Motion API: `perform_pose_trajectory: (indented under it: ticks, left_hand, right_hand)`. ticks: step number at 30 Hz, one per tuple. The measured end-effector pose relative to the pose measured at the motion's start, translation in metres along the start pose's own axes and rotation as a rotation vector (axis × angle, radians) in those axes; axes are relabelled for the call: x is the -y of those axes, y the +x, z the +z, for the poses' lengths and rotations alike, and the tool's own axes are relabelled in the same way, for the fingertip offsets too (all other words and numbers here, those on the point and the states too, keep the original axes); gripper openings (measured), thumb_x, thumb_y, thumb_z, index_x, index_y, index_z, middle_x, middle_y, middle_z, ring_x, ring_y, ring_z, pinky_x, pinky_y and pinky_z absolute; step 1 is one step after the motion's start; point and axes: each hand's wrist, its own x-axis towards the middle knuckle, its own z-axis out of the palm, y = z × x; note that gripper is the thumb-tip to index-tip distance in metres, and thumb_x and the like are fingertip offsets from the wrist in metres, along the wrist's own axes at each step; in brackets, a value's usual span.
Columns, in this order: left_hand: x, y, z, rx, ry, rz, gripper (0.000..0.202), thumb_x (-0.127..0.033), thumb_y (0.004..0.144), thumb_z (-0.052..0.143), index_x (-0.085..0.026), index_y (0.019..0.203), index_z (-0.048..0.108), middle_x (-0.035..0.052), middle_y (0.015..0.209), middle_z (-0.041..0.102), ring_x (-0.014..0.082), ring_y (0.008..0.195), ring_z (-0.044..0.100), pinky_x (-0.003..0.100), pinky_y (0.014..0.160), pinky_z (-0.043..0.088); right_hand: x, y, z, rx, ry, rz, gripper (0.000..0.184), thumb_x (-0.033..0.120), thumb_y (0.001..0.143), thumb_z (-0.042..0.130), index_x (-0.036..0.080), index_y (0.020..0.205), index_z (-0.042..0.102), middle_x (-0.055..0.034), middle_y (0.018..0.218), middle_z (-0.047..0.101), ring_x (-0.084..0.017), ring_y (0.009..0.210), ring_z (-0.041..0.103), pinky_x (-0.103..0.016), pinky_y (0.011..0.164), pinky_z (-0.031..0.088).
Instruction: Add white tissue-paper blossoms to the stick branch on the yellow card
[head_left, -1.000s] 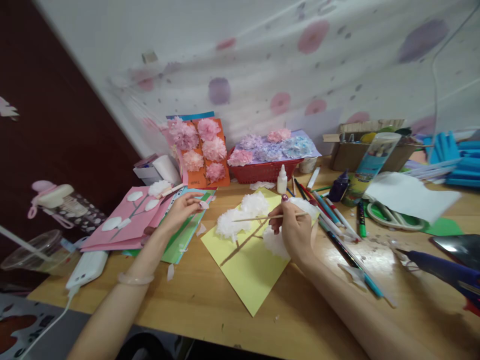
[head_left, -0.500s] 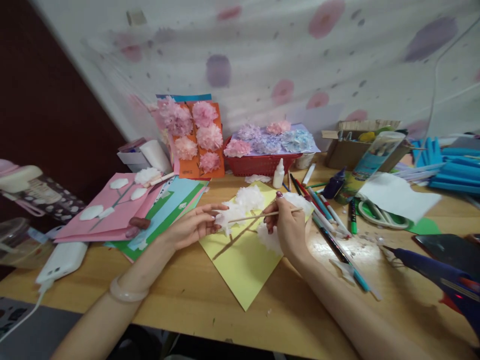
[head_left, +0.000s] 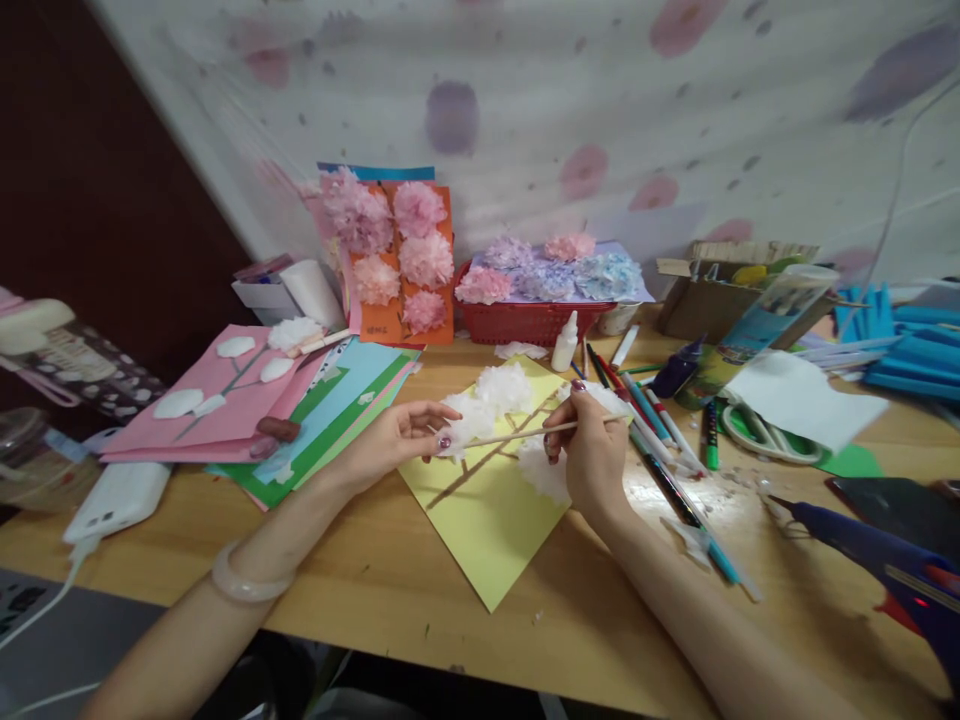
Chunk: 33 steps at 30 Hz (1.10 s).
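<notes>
A yellow sheet of paper (head_left: 491,560) lies at an angle on the desk, with a brown branch (head_left: 480,470) drawn across it. White tissue-paper flowers (head_left: 504,388) sit around the branch. At the left of the sheet, my left hand (head_left: 409,438) has thumb and fingers closed about the edge of a white tissue-paper flower (head_left: 472,420). My right hand (head_left: 596,450) grips a thin wooden stick (head_left: 510,436) between thumb and fingers. The stick's far end reaches that flower beside my left fingertips. Part of another white flower (head_left: 541,468) is hidden behind my right hand.
A glue bottle (head_left: 565,342) stands before the red basket (head_left: 517,325). Pens and markers (head_left: 667,470) lie to the right, near a blue glue gun (head_left: 862,540) and scissors (head_left: 772,437). Pink paper (head_left: 139,435) with white petals rests left, beside a power bank (head_left: 120,500).
The view has shifted slightly. My left thumb has come forward at the flower's edge; my right hand still holds the stick across the sheet, now at a flatter angle.
</notes>
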Motion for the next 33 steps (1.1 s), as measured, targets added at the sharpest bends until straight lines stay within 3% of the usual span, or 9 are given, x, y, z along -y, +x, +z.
perform_pose_trajectory:
  ticks: [8, 18, 22, 25, 33]
  left_hand:
    - [0.0037, -0.0016, -0.0018, 0.058, 0.018, -0.045, 0.054, -0.025, 0.066, 0.077, -0.017, 0.115, 0.056, 0.0034, 0.086, 0.071, 0.0177, 0.081, 0.067, 0.030, 0.075, 0.047]
    - [-0.0003, -0.0036, 0.0023, 0.175, 0.021, -0.026, 0.049, -0.027, 0.077, 0.068, -0.017, 0.121, 0.050, 0.0080, 0.096, 0.075, 0.0207, 0.092, 0.069, 0.033, 0.085, 0.046]
    - [-0.0006, -0.0048, 0.0000, 0.165, -0.005, -0.013, 0.050, -0.028, 0.079, 0.065, -0.018, 0.126, 0.050, 0.0088, 0.103, 0.074, 0.0221, 0.099, 0.068, 0.033, 0.086, 0.047]
    - [-0.0004, -0.0048, 0.0009, 0.162, 0.014, -0.014, 0.054, -0.028, 0.077, 0.069, -0.017, 0.126, 0.048, 0.0085, 0.098, 0.074, 0.0219, 0.095, 0.069, 0.034, 0.086, 0.048]
    - [0.0039, -0.0022, 0.0027, 0.066, -0.074, 0.042, 0.056, -0.026, 0.074, 0.073, -0.016, 0.123, 0.048, 0.0045, 0.088, 0.073, 0.0189, 0.084, 0.071, 0.036, 0.086, 0.051]
  right_hand:
    - [-0.0018, 0.0011, -0.0021, 0.005, -0.019, 0.044, 0.044, 0.041, 0.085, 0.050, 0.018, 0.048, 0.055, 0.0020, 0.034, 0.046, -0.009, 0.030, 0.041, -0.019, 0.032, 0.032]
    - [0.0001, 0.0009, -0.0005, -0.008, -0.027, 0.040, 0.043, 0.038, 0.086, 0.049, 0.018, 0.049, 0.055, 0.0026, 0.034, 0.046, -0.008, 0.030, 0.040, -0.019, 0.032, 0.031]
    - [-0.0004, 0.0011, 0.0000, -0.002, -0.033, -0.003, 0.044, 0.039, 0.087, 0.048, 0.018, 0.050, 0.055, 0.0027, 0.035, 0.046, -0.008, 0.031, 0.041, -0.020, 0.033, 0.033]
    - [-0.0008, 0.0015, -0.0001, 0.003, -0.038, -0.017, 0.044, 0.041, 0.087, 0.049, 0.018, 0.050, 0.055, 0.0026, 0.036, 0.047, -0.009, 0.032, 0.043, -0.020, 0.034, 0.034]
    - [0.0030, 0.0057, -0.0017, -0.208, -0.020, 0.031, 0.043, 0.040, 0.086, 0.046, 0.021, 0.048, 0.051, 0.0034, 0.034, 0.044, -0.009, 0.029, 0.039, -0.020, 0.031, 0.030]
